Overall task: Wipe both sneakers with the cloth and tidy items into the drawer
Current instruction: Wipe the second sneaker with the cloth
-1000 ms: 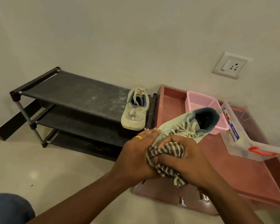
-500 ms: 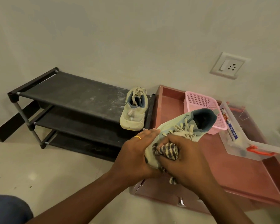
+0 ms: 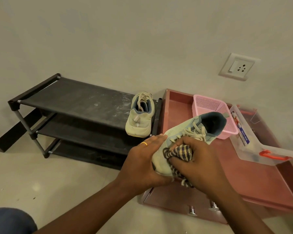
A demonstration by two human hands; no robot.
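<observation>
The open reddish drawer [image 3: 243, 179] holds two containers. A pink mesh basket [image 3: 208, 107] sits at its back and shows nothing inside. A clear plastic box [image 3: 254, 144] with an orange latch and a "MULTI-BOX" label sits along the drawer's right side; what it holds is too blurred to tell. The held sneaker [image 3: 184, 132], pale green, hangs over the drawer's front left part. Its long axis runs diagonally, toe down toward the drawer front and heel opening up toward the basket. The left hand [image 3: 140, 164], wearing a gold ring [image 3: 144, 143], clasps the toe with its fingers together along the side and its thumb underneath. The right hand [image 3: 198, 159] is bunched round a striped cloth [image 3: 181, 152], pressing it onto the upper just below the laces. Just left of the drawer, the second sneaker [image 3: 140, 117] sits on the top shelf of a black shoe rack [image 3: 74, 102], lengthwise along the drawer's left wall with its heel nearest the drawer front.
</observation>
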